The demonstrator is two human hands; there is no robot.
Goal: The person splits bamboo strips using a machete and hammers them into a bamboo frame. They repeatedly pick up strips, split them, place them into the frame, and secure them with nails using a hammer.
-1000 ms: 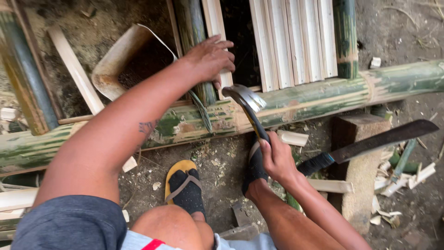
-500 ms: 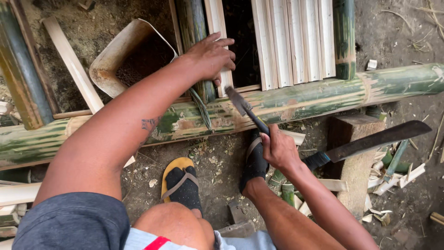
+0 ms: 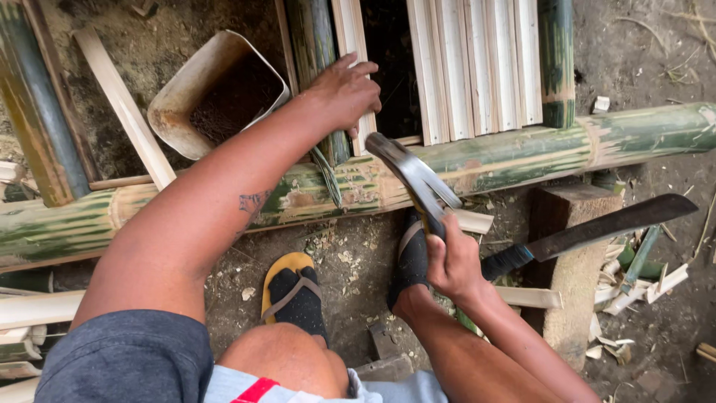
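Fingers of the right hand [image 3: 451, 261] clamp a curved blade [image 3: 414, 175] at frame centre over the green bamboo pole [image 3: 522, 153]; left hand [image 3: 344, 93] presses, fingers spread, on a pale slat [image 3: 352, 45] above, open ground below.

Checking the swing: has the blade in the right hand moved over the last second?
Yes. The blade has risen and now blurs across the bamboo pole; half a second ago it lay lower along the pole.

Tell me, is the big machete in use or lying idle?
Idle: the machete rests on a wood block, apart from both hands.
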